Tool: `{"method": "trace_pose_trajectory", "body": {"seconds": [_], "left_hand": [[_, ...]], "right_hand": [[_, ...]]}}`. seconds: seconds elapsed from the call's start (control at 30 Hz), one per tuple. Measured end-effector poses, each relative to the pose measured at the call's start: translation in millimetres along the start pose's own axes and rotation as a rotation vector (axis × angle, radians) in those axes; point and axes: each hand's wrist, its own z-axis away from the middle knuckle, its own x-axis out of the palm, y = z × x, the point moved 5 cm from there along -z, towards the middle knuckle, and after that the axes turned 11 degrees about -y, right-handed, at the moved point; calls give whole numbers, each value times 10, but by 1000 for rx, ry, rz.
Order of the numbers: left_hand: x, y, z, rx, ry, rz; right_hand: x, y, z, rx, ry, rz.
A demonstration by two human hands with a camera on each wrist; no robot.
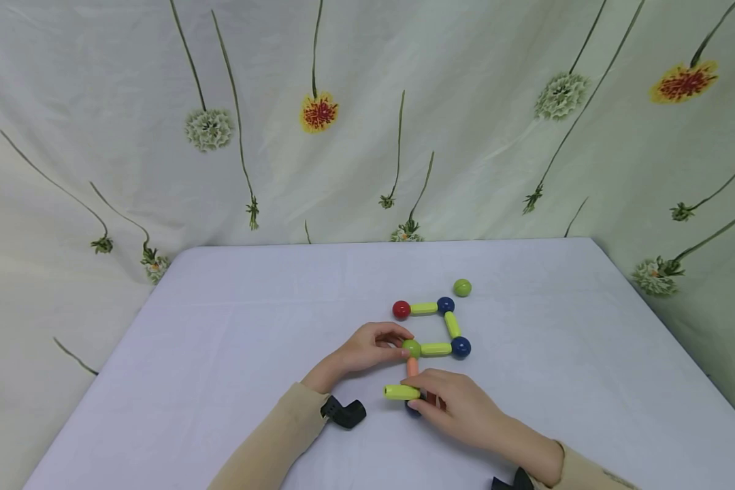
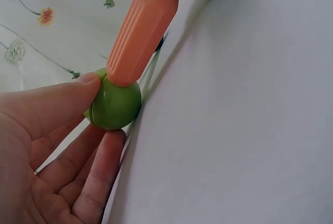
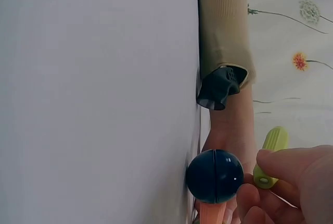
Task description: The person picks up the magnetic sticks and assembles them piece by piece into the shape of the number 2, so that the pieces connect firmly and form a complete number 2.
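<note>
My left hand pinches a green ball between thumb and fingers. An orange ribbed rod joins that ball to a dark blue ball on the near side. Between the thumb and fingers of my right hand is a yellow-green rod, lying sideways with its free end to the left. In the right wrist view this rod's open end sits just beside the blue ball. From the green ball, another yellow-green rod runs right to a second blue ball.
The chain goes on through a yellow-green rod, a far blue ball and another rod to a red ball. A loose green ball lies behind it. Everything rests on a white-covered table before a flowered cloth.
</note>
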Motion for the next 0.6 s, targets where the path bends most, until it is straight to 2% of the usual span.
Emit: {"method": "trace_pose_trajectory", "body": {"seconds": [0.17, 0.3, 0.43, 0.6], "left_hand": [[-5, 13, 9, 6, -4, -9], [-6, 20, 8, 3, -4, -25], [-8, 24, 7, 17, -3, -30], [-9, 15, 9, 22, -5, -28]], "right_hand": [[-52, 74, 73, -6, 24, -1], [-89, 150, 123, 44, 12, -8], [-126, 212, 170, 59, 42, -14], [-148, 298, 229, 20, 74, -110]]}}
